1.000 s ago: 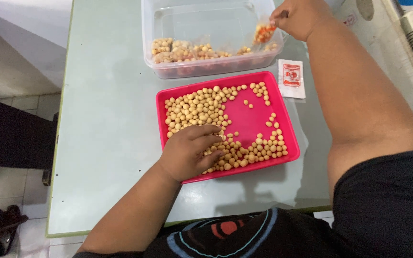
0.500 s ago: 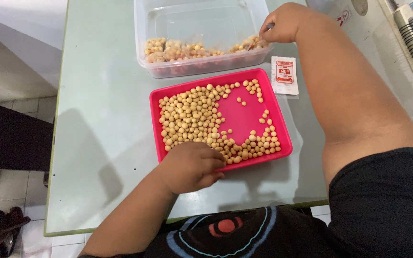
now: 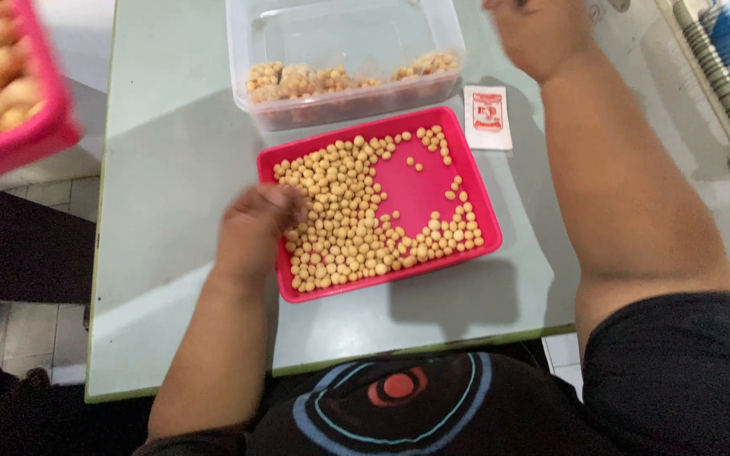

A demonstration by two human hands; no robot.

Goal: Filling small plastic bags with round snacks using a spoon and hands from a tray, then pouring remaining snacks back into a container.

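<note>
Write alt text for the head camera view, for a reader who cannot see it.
A person's left hand rests at the left edge of a pink tray of small tan beans on a pale green table. The right hand, blurred, is raised beside a clear plastic tub holding more beans.

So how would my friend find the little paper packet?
Start at the pale green table and find the pink tray of beans. By its far right corner lies the small packet, near the right hand. It is the only flat white thing with a red patch.

The right hand [image 3: 542, 34] is blurred and cut off above; a second pink tray [image 3: 10, 93] is cropped left
</note>
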